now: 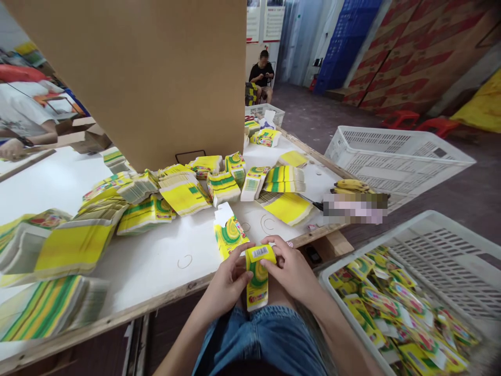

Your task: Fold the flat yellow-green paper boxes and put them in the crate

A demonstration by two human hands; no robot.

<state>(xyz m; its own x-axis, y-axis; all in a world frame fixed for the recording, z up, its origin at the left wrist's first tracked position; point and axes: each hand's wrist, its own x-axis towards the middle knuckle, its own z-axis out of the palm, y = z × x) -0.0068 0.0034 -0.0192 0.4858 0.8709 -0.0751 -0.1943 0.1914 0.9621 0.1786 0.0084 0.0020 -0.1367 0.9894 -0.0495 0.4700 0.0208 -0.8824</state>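
Observation:
A small yellow and green carton point(257, 282) with a barcode on its top flap is held over my lap between both hands. My left hand point(230, 279) grips its left edge with thumb and fingers. On the other side, my right hand point(291, 263) pinches the top right corner by the barcode. Just beyond them, another yellow carton point(229, 235) with a raised white flap lies at the table's edge. Stacks of flattened yellow cartons point(183, 193) spread across the white table point(156, 261).
At right, a white plastic crate point(426, 224) holds many yellow cartons point(395, 303); a second crate point(407, 141) stands behind it. Bananas point(350, 187) lie near the table's right corner. A tall cardboard sheet point(156, 78) blocks the far side. One person point(262, 75) sits in back; another's arm point(35, 133) shows left.

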